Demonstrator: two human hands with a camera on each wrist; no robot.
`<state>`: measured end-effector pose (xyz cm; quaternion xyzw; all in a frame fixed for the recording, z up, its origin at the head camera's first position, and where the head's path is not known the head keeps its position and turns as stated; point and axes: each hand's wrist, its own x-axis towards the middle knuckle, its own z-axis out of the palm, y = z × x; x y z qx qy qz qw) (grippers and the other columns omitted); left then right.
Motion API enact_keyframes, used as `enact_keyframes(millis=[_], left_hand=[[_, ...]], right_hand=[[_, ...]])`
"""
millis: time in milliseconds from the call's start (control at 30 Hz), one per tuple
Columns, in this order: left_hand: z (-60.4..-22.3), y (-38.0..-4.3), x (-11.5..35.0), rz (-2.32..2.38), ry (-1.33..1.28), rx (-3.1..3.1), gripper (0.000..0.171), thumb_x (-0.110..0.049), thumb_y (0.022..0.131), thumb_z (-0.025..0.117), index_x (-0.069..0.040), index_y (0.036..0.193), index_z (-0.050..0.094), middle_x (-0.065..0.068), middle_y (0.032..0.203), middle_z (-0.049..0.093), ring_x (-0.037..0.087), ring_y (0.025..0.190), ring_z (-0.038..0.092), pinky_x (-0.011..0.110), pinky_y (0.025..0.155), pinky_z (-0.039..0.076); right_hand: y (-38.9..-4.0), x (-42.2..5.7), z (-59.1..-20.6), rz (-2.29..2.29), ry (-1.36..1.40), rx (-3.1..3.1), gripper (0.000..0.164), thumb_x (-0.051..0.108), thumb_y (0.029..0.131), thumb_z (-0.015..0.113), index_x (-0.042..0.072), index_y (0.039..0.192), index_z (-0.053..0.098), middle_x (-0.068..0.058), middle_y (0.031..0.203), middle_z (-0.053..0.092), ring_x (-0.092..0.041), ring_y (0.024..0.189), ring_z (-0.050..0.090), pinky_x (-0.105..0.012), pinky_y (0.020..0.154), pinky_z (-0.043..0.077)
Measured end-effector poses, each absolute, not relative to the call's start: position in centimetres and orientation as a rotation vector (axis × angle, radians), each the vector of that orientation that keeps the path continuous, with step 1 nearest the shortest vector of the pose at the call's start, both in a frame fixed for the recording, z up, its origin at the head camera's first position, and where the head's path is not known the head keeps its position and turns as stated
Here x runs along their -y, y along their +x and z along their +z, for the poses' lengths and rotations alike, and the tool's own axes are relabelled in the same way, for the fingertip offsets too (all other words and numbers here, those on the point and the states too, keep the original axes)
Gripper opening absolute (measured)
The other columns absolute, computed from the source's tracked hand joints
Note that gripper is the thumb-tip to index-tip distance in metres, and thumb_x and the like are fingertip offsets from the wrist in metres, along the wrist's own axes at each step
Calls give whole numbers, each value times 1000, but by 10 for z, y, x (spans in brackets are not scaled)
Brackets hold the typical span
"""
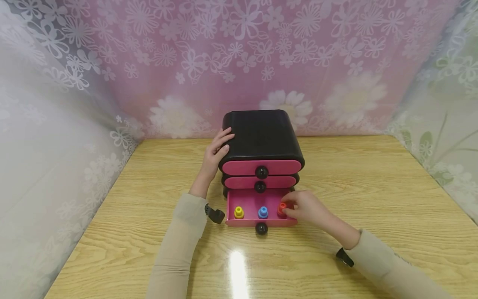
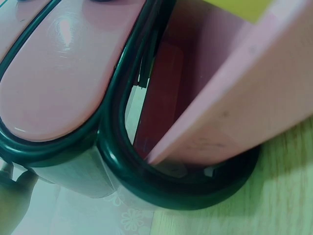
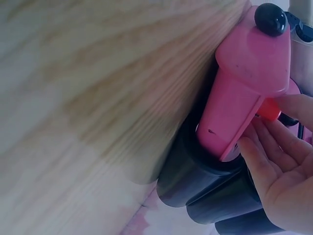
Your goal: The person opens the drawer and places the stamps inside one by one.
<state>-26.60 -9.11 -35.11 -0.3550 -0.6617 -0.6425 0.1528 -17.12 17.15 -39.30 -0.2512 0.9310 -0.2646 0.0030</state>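
Note:
A small black drawer cabinet [image 1: 263, 135] with pink drawer fronts stands on the table. Its bottom drawer [image 1: 248, 199] is pulled out. Inside, near the front, a yellow stepped peg [image 1: 238, 213], a blue one [image 1: 263, 212] and a red peg [image 1: 281, 208] form a row. My right hand [image 1: 307, 209] reaches over the drawer's right side and pinches the red peg between thumb and fingers; in the right wrist view, part of the red peg [image 3: 269, 109] shows by the fingers. My left hand [image 1: 215, 154] rests against the cabinet's upper left side, fingers extended over the top edge.
Two upper drawers, top [image 1: 239, 167] and middle [image 1: 239, 182], are closed, each with a round black knob. The wood-grain table [image 1: 149, 220] spreads around the cabinet. A pink floral curtain [image 1: 209, 50] hangs behind, with pale floral cloth at both sides.

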Motion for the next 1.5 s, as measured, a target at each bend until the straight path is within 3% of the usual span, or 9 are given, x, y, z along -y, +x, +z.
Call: enact_keyframes(millis=[300,867,1033,1267,1400,1500], left_hand=[[-352,-266,91,-1846,-1015,1897,35,6,85,38,19,118,43,29,133,30,38,130,8,48,103,14],[-358,-273,92,-1859,-1006,1901,35,2,87,40,15,119,46,24,135,32,33,132,9,49,102,13],[-370,-284,94,-1873,-1009,1886,38,-12,89,44,9,121,48,17,136,35,26,133,10,47,103,13],[-372,-287,93,-1858,-986,1894,66,-47,85,49,9,120,49,14,136,36,26,133,12,48,102,14],[-372,-287,94,-1859,-992,1885,60,-41,87,49,9,120,49,15,135,37,26,133,12,46,103,15],[-371,-286,94,-1872,-1007,1878,47,-26,89,47,9,121,49,16,136,36,26,133,11,44,103,14]], right_hand=[[-169,-166,-392,-625,-810,-2994,14,11,71,69,4,83,68,5,69,58,-7,60,43,-21,51,37],[-169,-162,-391,-407,-848,-3046,8,13,71,70,8,76,65,6,66,53,-9,58,42,-22,50,37],[-166,-163,-388,-501,-822,-3038,10,12,71,70,7,77,65,4,66,54,-8,57,40,-22,50,34],[-157,-163,-381,-662,-841,-3041,19,10,71,71,1,88,68,-1,75,62,-11,61,48,-22,53,41],[-150,-165,-379,-745,-922,-3022,15,9,71,71,4,85,68,5,70,58,-12,60,49,-20,51,39],[-145,-165,-380,-825,-925,-2980,14,9,72,70,5,85,69,6,70,58,-13,61,49,-21,52,40]])
